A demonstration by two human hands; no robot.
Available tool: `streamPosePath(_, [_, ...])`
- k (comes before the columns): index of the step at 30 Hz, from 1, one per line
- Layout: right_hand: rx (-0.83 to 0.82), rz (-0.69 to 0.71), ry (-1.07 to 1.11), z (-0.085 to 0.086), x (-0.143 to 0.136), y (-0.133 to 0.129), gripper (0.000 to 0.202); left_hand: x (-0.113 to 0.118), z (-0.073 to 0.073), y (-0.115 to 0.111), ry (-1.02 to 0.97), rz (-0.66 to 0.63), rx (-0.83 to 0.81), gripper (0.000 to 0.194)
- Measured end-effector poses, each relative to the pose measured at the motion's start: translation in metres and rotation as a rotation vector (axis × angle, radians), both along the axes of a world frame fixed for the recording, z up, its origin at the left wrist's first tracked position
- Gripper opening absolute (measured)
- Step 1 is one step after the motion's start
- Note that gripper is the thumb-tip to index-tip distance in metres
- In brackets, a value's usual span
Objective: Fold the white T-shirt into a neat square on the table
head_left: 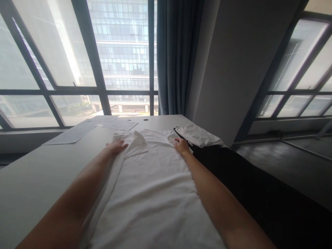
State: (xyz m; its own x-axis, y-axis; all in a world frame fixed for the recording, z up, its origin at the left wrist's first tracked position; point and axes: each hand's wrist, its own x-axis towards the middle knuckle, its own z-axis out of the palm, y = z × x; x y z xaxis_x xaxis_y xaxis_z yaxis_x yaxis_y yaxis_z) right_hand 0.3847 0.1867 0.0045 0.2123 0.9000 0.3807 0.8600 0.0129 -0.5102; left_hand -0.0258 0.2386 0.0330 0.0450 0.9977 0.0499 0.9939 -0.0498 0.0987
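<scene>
While both arms stretch forward over the tabletop (33, 173), a white shirt (153, 193) lies spread flat along the middle of it, running from the near edge toward the far edge. Left hand (116, 147): palm down at the shirt's far left part, fingers flat and spread, touching the cloth just beside a folded-over sleeve flap (135, 143). Grip open, nothing pinched. Right hand (182, 146): resting on the shirt's far right shoulder area, fingers curled onto the fabric edge; can't tell whether it actually pinches the cloth or just presses it. Shirt's left side looks folded inward along the left forearm.

Black cloth (246, 186) covers the right side of the tabletop, touching the shirt's right edge. On it, near the far right corner, sits a folded white garment (199, 135), just beside the right hand. Sheets of paper (75, 133) lie at the far left corner, well apart from the shirt. Windows (77, 58) and a blue curtain (176, 55) stand behind the far edge.
</scene>
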Motion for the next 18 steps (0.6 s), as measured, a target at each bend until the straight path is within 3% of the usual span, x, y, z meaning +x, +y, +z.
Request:
streamPosePath(4, [0.094,-0.048,0.029,-0.002,0.001,0.002,0.026,0.023,0.006,-0.001,0.024,0.097,0.016,0.050])
streamPosePath(6, [0.083,-0.111,0.042,0.001,-0.001,-0.002,0.029,0.050,0.008,-0.004,0.026,-0.034,0.086,0.048])
streamPosePath(9, [0.002,-0.214,0.059,0.010,-0.007,-0.010,0.040,0.096,0.005,-0.009,-0.006,-0.330,0.092,0.054])
streamPosePath(12, [-0.106,-0.242,0.044,0.020,-0.012,-0.017,0.046,0.125,0.001,-0.009,-0.002,-0.437,0.093,0.066])
streamPosePath(14, [-0.183,-0.240,0.031,0.025,-0.014,-0.020,0.049,0.126,0.000,-0.006,-0.004,-0.390,0.111,0.067])
streamPosePath(18, [-0.232,-0.222,0.004,0.026,-0.014,-0.022,0.047,0.102,0.002,-0.001,-0.045,-0.236,0.085,0.066])
